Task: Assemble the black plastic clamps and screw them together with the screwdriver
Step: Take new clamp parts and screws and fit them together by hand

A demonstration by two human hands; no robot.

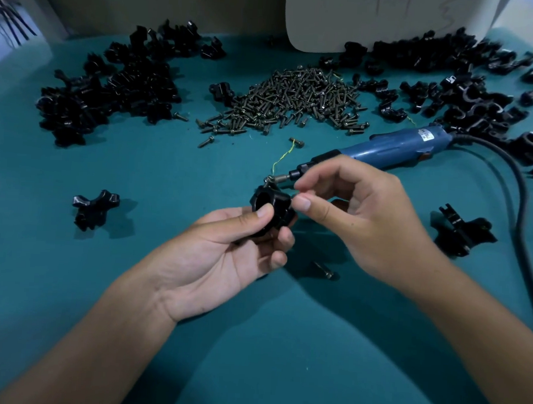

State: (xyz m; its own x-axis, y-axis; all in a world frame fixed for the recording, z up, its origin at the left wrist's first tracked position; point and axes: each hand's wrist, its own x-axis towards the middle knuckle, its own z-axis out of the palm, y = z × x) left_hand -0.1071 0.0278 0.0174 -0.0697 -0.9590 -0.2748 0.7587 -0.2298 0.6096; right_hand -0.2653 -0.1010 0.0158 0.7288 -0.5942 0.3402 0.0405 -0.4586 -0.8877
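Observation:
My left hand point(225, 249) grips a black plastic clamp point(271, 209) between thumb and fingers, its round opening facing left. My right hand point(360, 213) is at the clamp's right side, thumb and forefinger pinched together against it; what they pinch is too small to make out. The blue electric screwdriver point(388, 148) lies on the green table just behind my hands, its bit pointing left at a screw near the clamp's top. A loose screw point(325, 270) lies under my right hand.
A heap of screws point(292, 101) sits at centre back. Piles of black clamp halves point(110, 85) lie back left and more clamp pieces point(468, 95) back right. Single clamp parts rest at left point(95, 208) and right point(461, 232). The screwdriver's black cable point(521, 196) curves down the right side.

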